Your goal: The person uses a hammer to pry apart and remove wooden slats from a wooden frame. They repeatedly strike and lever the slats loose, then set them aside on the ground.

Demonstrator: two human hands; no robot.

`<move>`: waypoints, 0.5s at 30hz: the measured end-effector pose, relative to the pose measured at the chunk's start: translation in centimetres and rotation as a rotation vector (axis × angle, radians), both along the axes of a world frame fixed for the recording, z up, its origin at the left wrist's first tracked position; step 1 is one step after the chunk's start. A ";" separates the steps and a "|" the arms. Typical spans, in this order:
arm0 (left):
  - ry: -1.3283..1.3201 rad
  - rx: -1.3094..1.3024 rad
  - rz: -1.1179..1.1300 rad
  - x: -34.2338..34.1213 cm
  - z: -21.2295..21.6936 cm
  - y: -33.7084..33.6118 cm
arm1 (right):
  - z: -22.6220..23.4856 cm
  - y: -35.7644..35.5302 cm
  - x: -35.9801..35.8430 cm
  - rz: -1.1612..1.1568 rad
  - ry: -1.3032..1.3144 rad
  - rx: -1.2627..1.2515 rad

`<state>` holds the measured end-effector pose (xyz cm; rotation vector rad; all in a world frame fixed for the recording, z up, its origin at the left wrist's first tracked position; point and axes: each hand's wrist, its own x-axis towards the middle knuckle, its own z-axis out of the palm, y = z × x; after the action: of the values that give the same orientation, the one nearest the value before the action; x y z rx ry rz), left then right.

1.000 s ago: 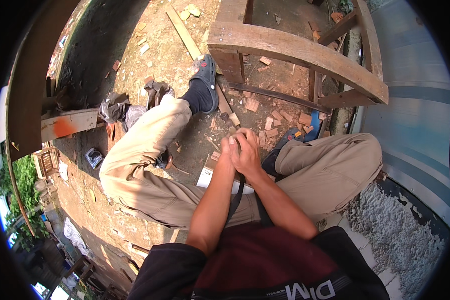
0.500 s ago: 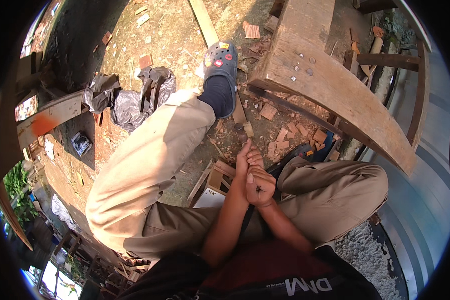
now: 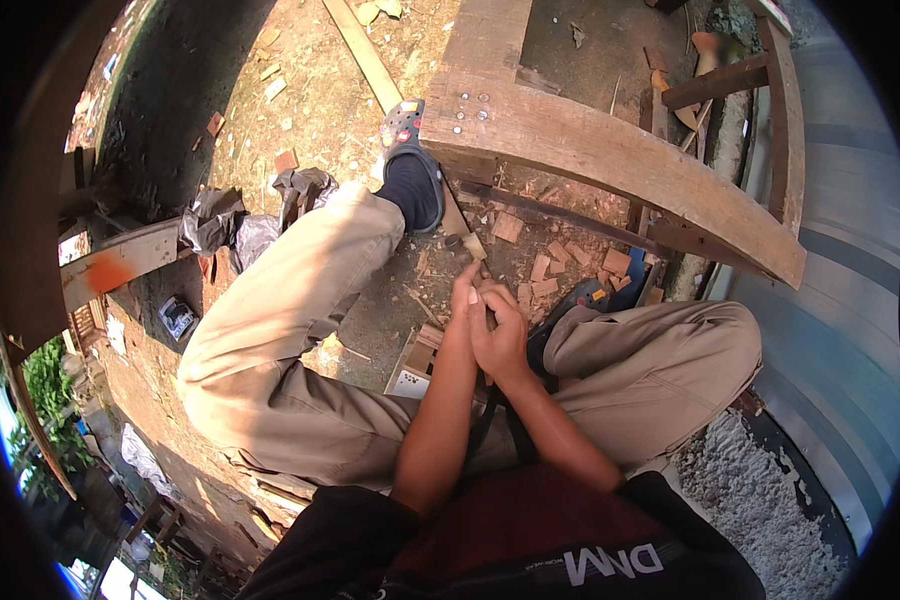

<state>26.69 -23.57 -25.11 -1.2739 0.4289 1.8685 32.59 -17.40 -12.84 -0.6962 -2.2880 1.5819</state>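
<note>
My left hand [image 3: 466, 288] is closed around a tool whose dark round end [image 3: 457, 244] sticks out past the thumb; the rest is hidden by my fingers. Pressed against it, my right hand [image 3: 502, 332] is closed too, thumb up, and what lies inside it cannot be made out. Just beyond the tool is the near end of a narrow wooden strip [image 3: 366, 58] that runs away from me on the ground. My left foot, in a dark clog [image 3: 404, 126], rests over this strip. Below my hands, a small wooden box-like piece with a white panel [image 3: 410, 383] is partly covered by my forearm.
A heavy wooden bench or frame [image 3: 590, 135] with bolt heads stands close on the right. Reddish wood chips [image 3: 544, 268] litter the ground beneath it. Crumpled dark plastic bags [image 3: 255, 238] lie left of my leg, near a board with an orange mark [image 3: 120, 268]. Metal sheeting [image 3: 840, 250] borders the right.
The view has shifted, bringing the bench further left and over the clog's edge. My right hand has turned and moved forward along the left, its thumb now pointing up.
</note>
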 end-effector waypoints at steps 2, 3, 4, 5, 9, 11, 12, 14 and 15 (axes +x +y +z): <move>0.190 -0.316 -0.125 -0.6 -0.7 1.1 | -1.1 0.7 -0.1 0.034 -0.053 0.215; 0.253 -0.512 -0.316 -0.5 0.8 1.2 | -1.9 1.4 0.1 0.062 -0.133 0.263; 0.317 -0.708 -0.518 -0.7 3.2 1.1 | -3.4 2.1 0.7 0.118 -0.307 0.174; 0.376 -0.827 -0.590 -0.9 3.8 0.4 | -4.0 2.6 0.7 0.190 -0.474 0.085; 0.650 -1.115 -0.597 -1.2 -0.5 -3.7 | -0.2 5.3 -4.0 0.533 -0.909 -0.346; 0.994 -1.202 -0.699 -2.1 -2.3 -3.4 | -4.4 5.7 -4.1 0.683 -1.024 -0.242; 1.060 -1.171 -0.711 -2.2 -3.2 -3.6 | -4.9 5.2 -3.4 0.634 -0.990 -0.225; 1.191 -1.106 -0.731 -2.5 -5.0 -3.4 | -5.4 4.1 -1.8 0.538 -0.919 -0.192; 1.279 -1.160 -0.721 -2.8 -6.8 -3.5 | -5.5 3.6 -1.3 0.492 -0.884 -0.193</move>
<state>23.86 -27.08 -31.94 -0.1248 2.4809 1.4744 31.29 -13.79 -18.29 -1.1161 -3.1444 2.0029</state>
